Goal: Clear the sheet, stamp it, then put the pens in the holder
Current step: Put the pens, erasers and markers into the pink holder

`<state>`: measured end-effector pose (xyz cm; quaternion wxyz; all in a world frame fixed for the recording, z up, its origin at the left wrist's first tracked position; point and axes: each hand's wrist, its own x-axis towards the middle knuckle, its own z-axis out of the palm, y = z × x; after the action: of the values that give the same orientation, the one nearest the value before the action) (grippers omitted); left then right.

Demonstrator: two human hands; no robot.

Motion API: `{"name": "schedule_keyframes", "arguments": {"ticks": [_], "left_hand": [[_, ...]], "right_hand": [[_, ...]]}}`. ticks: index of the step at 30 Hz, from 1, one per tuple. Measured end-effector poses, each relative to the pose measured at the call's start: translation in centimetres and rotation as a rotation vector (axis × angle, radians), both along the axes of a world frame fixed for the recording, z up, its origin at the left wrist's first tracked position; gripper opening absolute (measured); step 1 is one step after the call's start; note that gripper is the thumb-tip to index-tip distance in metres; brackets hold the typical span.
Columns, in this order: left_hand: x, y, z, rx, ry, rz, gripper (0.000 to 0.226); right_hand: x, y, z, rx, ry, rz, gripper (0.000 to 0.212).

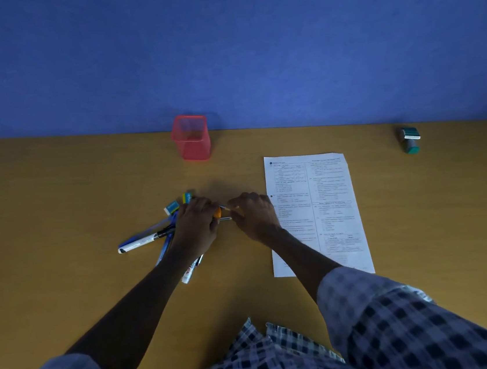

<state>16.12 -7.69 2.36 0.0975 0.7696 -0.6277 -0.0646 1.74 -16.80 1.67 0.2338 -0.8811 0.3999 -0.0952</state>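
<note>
Two hands meet over the pens (151, 238), the left hand (196, 224) closed on an orange thing (217, 212) and the right hand (254, 213) pinching a thin pen tip, on a brown counter (56, 205) with the sheet (323, 205) just right, red holder (191, 138) and stamp (410, 139) by the blue wall (219, 35).

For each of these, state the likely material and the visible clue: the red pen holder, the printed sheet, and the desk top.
Red pen holder: probably wire mesh, possibly plastic; the wall shows through its fine grid.
Printed sheet: thin matte white paper, lying flat, with fold creases.
Desk top: likely laminate or veneered board; smooth, uniform yellow-brown with a soft sheen and no clear grain.
</note>
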Motion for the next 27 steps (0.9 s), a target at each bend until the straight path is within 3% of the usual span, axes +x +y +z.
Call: {"name": "schedule_keyframes", "arguments": {"ticks": [7, 11, 15, 20, 27], "left_hand": [[1.4, -0.2, -0.4, -0.063, 0.047, -0.041, 0.025], [2.4, -0.7, 0.4, -0.165, 0.074, -0.013, 0.028], [3.7, -1.4, 2.7, -0.312, 0.121, 0.089, 0.029], [5.6, -2.8, 5.6, -0.487, 0.312, 0.212, 0.030], [8.1, -5.9, 8.1, -0.650, 0.372, 0.259, 0.031]], "right_hand": [[2.0, 0.2, -0.9, -0.035, 0.023, -0.064, 0.027], [2.3, 0.0, -0.8, -0.007, 0.006, -0.097, 0.017], [2.2, -0.3, 0.1, 0.174, -0.169, -0.216, 0.011], [2.8, -1.9, 3.3, 0.312, -0.487, -0.376, 0.005], [5.4, -6.1, 7.2, 0.175, -0.670, -0.435, 0.010]]}}
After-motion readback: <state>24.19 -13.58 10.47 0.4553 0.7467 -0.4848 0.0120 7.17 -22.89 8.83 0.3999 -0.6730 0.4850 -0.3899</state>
